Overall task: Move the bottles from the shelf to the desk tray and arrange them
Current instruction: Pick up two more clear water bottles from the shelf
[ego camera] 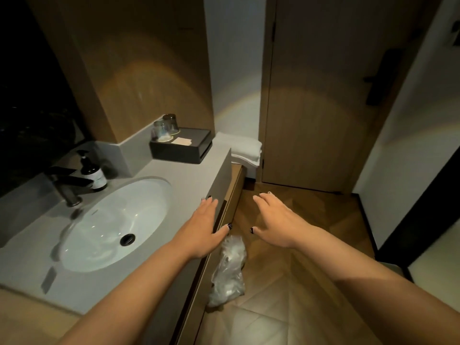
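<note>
A dark pump bottle (92,170) with a white label stands upright behind the black faucet (65,183) at the left of the washbasin. At the back of the grey counter (189,170) sits a black tray box (181,146) with two upturned glasses (165,128) on it. My left hand (205,225) hovers flat over the counter's front edge, fingers apart, holding nothing. My right hand (276,219) is spread out over the floor to the right of the counter, also holding nothing. No shelf with bottles shows in this view.
A white oval sink (112,227) fills the counter's left part. Folded white towels (242,150) lie on a lower ledge past the counter's end. A clear plastic bag (227,272) hangs below the counter edge. A wooden door (323,95) stands ahead, shut.
</note>
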`<state>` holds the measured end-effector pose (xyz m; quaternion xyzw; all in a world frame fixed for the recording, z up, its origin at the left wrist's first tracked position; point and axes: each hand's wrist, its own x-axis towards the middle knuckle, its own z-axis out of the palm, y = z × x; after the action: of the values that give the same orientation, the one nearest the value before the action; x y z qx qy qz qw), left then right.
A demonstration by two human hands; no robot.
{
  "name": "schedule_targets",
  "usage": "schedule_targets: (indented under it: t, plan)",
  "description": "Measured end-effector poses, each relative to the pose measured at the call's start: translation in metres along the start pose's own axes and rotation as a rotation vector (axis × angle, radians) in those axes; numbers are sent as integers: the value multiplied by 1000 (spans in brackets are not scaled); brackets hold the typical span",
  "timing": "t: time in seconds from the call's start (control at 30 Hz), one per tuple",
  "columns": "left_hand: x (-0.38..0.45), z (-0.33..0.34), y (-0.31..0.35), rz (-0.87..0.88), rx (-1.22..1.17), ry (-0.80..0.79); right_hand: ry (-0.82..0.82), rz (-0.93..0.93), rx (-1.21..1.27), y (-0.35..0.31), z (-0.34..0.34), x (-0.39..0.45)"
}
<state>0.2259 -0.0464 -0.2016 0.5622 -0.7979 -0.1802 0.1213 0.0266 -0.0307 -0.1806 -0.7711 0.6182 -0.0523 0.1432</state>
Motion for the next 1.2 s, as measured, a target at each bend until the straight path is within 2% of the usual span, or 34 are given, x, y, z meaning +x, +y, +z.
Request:
schedule_targets:
  t: [0.2,0.4,0.8,1.0,1.2]
  plan:
    - [94,6,-34,3,-35,-79,-49,117,-3,36,3,87]
    - [181,6,-59,15,-12,-130,-24,178,49,59,-2,165]
    - [321,22,-46,28,-47,-200,-81,221,96,149,-8,267]
    - [415,45,-32,-53,-46,-189,-135,191,147,237,-19,333]
    - [506,71,-1,-246,-205,-127,-184,110,126,323,-60,404]
